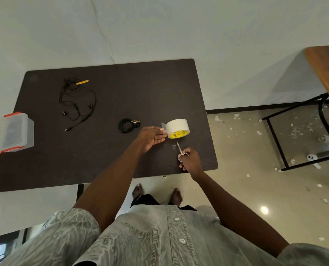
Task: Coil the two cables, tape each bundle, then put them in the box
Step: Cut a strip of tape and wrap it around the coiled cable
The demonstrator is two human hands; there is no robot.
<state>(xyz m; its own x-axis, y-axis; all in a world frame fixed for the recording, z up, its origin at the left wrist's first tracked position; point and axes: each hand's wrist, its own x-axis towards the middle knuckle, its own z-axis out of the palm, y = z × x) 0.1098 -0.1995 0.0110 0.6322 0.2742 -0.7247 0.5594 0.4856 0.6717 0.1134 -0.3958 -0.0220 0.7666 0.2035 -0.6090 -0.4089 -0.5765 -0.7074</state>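
Dark table [94, 150], left hand [152, 138] flat, fingers extended touching tape roll [177, 128], right hand [191, 160] gripping scissors [180, 148]

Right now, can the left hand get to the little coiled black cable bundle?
Probably yes. The left hand is open beside the white tape roll, and the coiled black cable bundle lies just past it with bare dark table between.

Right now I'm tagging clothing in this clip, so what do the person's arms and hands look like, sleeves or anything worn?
Both forearms are bare. The left hand and right hand wear no gloves; no rings or watch are visible. Short, loose sleeves of a pale grey, crinkled button-front shirt end near the elbows.
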